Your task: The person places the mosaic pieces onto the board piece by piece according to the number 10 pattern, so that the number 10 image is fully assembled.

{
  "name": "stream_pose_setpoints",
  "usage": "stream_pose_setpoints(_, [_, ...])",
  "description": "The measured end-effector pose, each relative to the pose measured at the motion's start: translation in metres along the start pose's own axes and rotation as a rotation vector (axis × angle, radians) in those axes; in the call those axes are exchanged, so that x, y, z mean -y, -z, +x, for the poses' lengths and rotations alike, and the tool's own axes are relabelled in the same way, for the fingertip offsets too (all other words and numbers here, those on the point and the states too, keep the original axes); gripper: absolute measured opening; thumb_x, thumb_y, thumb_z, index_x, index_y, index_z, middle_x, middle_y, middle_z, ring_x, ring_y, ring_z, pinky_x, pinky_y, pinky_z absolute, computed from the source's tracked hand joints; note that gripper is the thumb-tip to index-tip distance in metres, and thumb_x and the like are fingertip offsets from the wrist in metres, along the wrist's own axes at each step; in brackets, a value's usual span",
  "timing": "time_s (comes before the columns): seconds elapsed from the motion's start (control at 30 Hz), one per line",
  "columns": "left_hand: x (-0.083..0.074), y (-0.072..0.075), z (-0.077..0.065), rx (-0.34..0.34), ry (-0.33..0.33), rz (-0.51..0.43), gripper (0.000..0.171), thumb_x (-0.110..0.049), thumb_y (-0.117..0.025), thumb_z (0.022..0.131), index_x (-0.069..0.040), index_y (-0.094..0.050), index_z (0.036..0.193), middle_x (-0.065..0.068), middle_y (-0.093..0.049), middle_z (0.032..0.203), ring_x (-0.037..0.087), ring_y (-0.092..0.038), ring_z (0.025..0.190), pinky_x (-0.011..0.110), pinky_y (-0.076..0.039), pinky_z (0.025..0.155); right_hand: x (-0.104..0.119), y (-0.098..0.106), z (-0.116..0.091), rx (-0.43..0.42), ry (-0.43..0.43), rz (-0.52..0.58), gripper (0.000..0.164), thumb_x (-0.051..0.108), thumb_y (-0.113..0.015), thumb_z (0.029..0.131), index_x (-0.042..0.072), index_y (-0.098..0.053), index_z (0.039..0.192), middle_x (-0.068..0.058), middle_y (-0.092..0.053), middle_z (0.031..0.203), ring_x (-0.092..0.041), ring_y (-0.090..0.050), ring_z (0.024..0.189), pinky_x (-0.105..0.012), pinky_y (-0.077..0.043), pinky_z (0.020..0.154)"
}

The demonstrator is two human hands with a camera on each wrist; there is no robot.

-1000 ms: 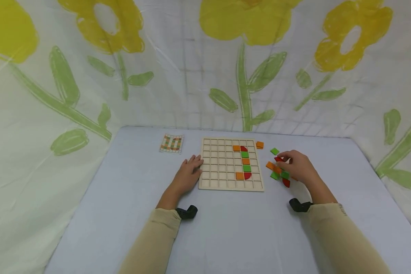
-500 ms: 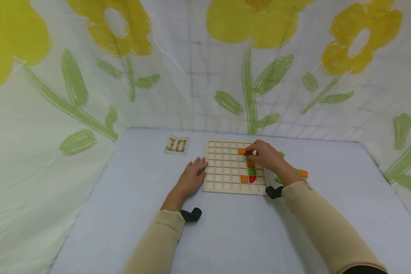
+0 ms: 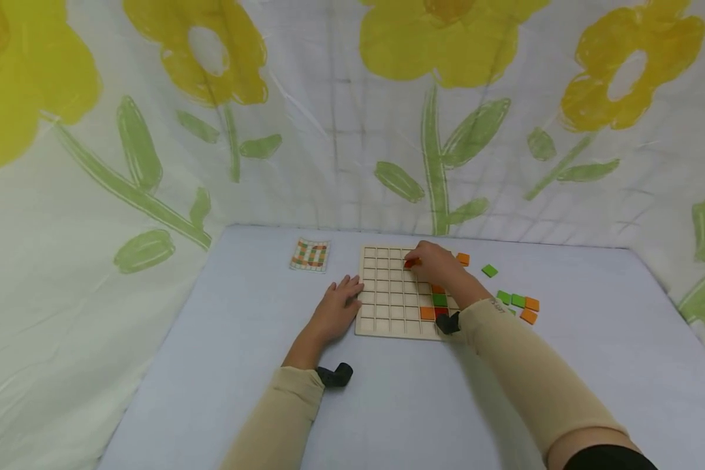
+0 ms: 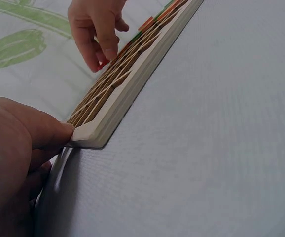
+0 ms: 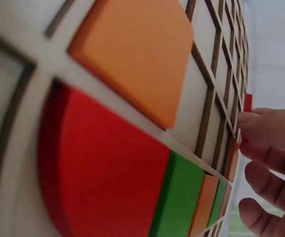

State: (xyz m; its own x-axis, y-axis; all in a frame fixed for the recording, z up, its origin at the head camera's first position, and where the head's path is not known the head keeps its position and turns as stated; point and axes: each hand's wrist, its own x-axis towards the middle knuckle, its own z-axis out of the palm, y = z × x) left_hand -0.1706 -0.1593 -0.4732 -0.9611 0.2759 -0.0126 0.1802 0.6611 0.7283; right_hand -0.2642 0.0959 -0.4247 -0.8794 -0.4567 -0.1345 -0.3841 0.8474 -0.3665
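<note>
A wooden grid board lies on the table, bearing orange, green and red tiles toward its right side. My right hand is over its far part, pinching a small red tile between thumb and fingertips, right at the grid. That hand and its sleeve hide several set tiles in the head view. In the right wrist view, a red rounded tile and an orange square tile sit in their cells. My left hand touches the board's left edge with extended fingers; its thumb meets the corner.
Behind the left hand lies a small patterned card. Right of the board are loose tiles: an orange one, a green one and several more near another orange tile. A flower-printed cloth stands behind the table.
My right hand has moved left from the loose tiles onto the board with a red tile, then further left along the far rows. The left hand stays at the board's edge.
</note>
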Motion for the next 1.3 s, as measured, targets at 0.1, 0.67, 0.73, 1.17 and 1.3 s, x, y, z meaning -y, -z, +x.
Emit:
stream_pose_setpoints(0.1, [-0.001,0.0,0.0,0.0,0.001,-0.004,0.043,-0.015,-0.054,0.1,-0.008,-0.052,0.143,0.004,-0.038,0.156,0.023,-0.023,0.15,0.043,-0.009,0.126,-0.001,-0.002,0.002,0.007,-0.002,0.012,0.031,0.013,-0.062,0.097,0.012,-0.067,0.127,-0.013,-0.06,0.118,-0.028,-0.058,0.101,-0.042,-0.053,0.086])
stream_pose_setpoints(0.67, [-0.004,0.001,-0.002,0.006,0.008,0.001,0.043,-0.016,-0.054,0.101,-0.007,-0.051,0.143,0.004,-0.037,0.157,0.023,-0.022,0.151,0.044,-0.009,0.126,-0.001,-0.012,0.005,-0.074,-0.113,0.117,0.029,0.027,-0.064,0.097,0.009,-0.072,0.118,-0.014,-0.058,0.115,-0.028,-0.058,0.098,-0.042,-0.054,0.083])
stream_pose_setpoints(0.73, [-0.004,0.001,-0.002,0.002,0.004,0.002,0.043,-0.016,-0.054,0.101,-0.007,-0.052,0.143,0.005,-0.037,0.157,0.023,-0.022,0.151,0.044,-0.009,0.126,-0.001,-0.011,0.004,-0.069,-0.126,0.123,0.032,0.027,-0.063,0.097,0.008,-0.07,0.122,-0.015,-0.057,0.119,-0.03,-0.058,0.103,-0.045,-0.054,0.086])
stream_pose_setpoints(1.17, [-0.003,-0.001,-0.001,0.001,-0.004,0.005,0.043,-0.016,-0.054,0.101,-0.008,-0.051,0.143,0.004,-0.037,0.157,0.023,-0.022,0.151,0.043,-0.009,0.126,-0.026,0.016,-0.02,-0.111,-0.18,0.265,0.038,0.023,-0.061,0.098,0.007,-0.062,0.133,-0.018,-0.057,0.131,-0.036,-0.054,0.118,-0.052,-0.05,0.096])
stream_pose_setpoints(1.3, [-0.002,0.0,-0.002,0.001,0.005,-0.004,0.043,-0.016,-0.053,0.101,-0.008,-0.051,0.144,0.003,-0.036,0.157,0.022,-0.022,0.151,0.042,-0.009,0.126,-0.052,0.026,-0.03,-0.154,-0.258,0.293,0.043,0.025,-0.062,0.098,0.007,-0.059,0.136,-0.019,-0.055,0.135,-0.036,-0.051,0.12,-0.052,-0.05,0.095])
